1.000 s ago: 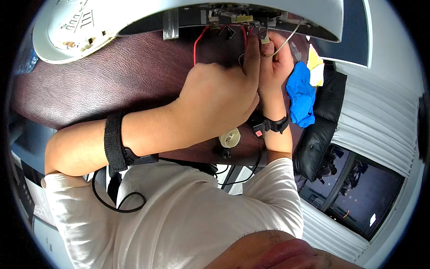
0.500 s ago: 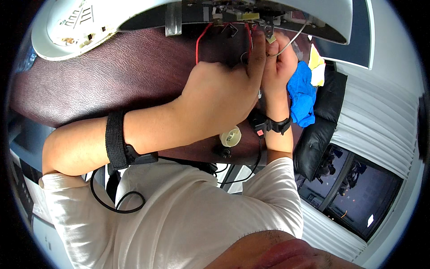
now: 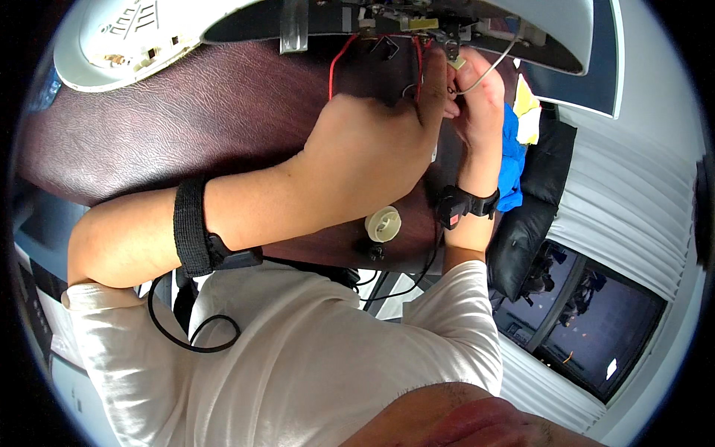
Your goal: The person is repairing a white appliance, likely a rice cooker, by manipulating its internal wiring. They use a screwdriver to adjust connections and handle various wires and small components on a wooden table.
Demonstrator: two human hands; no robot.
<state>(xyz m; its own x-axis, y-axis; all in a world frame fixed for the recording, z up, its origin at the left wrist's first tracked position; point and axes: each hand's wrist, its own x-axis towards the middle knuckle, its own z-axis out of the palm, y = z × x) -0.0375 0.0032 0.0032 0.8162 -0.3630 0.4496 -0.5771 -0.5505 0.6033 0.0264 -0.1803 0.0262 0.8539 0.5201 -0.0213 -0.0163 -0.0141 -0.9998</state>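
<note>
An open white curved housing (image 3: pixel 585 33) fills the top, with small electrical parts inside its dark cavity. My left hand (image 3: pixel 372 145) reaches in from the left, its index finger stretched up beside the red wires (image 3: pixel 418 71) and its other fingers curled and mostly hidden. Close against it, my right hand (image 3: pixel 480 97) has its thumb by a small pale block (image 3: pixel 456 65) under a metal bracket. A white wire (image 3: pixel 491 71) runs from the housing past the right thumb, ending between both hands. What either hand grips is hidden.
On the dark red leather-like surface (image 3: pixel 171 127) stand a cream round cap (image 3: pixel 383 223) and a small black part (image 3: pixel 376 252). A white slotted shell (image 3: pixel 126 45) lies far left. Right of my hands are a blue cloth (image 3: pixel 510 167), a yellow-and-white packet (image 3: pixel 527 112) and a black cushion (image 3: pixel 547 156).
My right hand and wrist have shifted right and turned a little, covering more of the blue cloth. The left hand stays nearly in place beside the red wires.
</note>
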